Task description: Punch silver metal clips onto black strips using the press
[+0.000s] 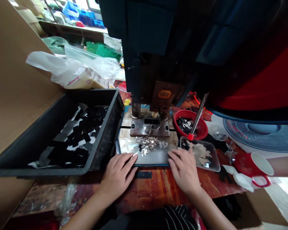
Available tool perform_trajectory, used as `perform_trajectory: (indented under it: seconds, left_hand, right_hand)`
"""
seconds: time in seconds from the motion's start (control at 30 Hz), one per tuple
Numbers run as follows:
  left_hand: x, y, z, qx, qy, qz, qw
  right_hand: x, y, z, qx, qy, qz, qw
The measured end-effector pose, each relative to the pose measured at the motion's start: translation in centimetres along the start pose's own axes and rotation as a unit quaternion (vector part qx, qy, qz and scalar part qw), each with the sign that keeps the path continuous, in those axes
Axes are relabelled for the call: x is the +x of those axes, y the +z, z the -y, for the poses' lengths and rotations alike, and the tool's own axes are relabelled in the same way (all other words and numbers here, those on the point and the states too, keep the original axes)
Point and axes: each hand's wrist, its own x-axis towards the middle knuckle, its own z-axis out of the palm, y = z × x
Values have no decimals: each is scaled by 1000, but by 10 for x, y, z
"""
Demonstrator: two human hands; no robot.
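Observation:
My left hand [118, 172] rests at the front left of the press's metal plate [158, 159], fingers stretched and thumb apart. A small, thin shiny piece [136, 154] lies by its index fingertip; whether it is pinched I cannot tell. At the plate's front right, my right hand [184, 169] lies with fingers spread, holding nothing. Between both hands, a heap of small round metal pieces [147, 145] is scattered before the steel die block [148, 127]. The press [156, 73] stands above. Beside my right hand, a clear plastic tray [214, 159] contains flat silvery metal parts [200, 153].
A deep black bin [86, 171] of black and silvery scraps stands left. On the right are a red bowl [203, 131] of small parts, a red-tipped metal rod [198, 116] and a red mug [249, 164]. A dark flat strip [144, 175] lies at the plate's front edge.

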Motion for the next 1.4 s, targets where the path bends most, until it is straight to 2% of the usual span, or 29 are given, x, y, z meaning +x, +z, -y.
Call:
perform_trajectory:
  seconds: [0.1,0.27,0.33,0.43,0.5,0.57,0.73,0.87,0.97,1.17,1.4]
  left_hand:
    - [0,0,1,-2,35,-21,999]
    - [-2,-2,5,-46,68,-52,995]
    - [0,-2,5,-75,40,-63,994]
    - [9,-3,4,-120,-68,-88,987]
    - [20,-5,1,-156,-151,-107,970]
    - [36,-7,-4,-195,-198,-120,953]
    - [82,-11,-12,-270,-223,-125,928]
    - [104,-7,-8,-310,-279,-132,899]
    - [112,-5,-5,-322,-281,-136,894]
    - [126,1,0,-352,-281,-145,881]
    - [136,7,3,-346,-269,-139,888]
  right_hand:
    - [-6,6,6,-8,-16,20,1000]
    - [-13,15,9,25,-52,-43,997]
    - [-14,15,11,39,-59,-48,996]
    - [-3,12,14,63,-50,-27,996]
    - [14,9,15,83,-41,-12,996]
    - [40,8,15,103,-32,-8,994]
    - [119,21,15,128,9,-63,990]
    - [154,36,15,84,20,-63,994]
    - [156,38,15,52,-10,-50,997]
    - [142,27,14,35,-116,-41,992]
    - [138,30,14,27,-98,-49,994]
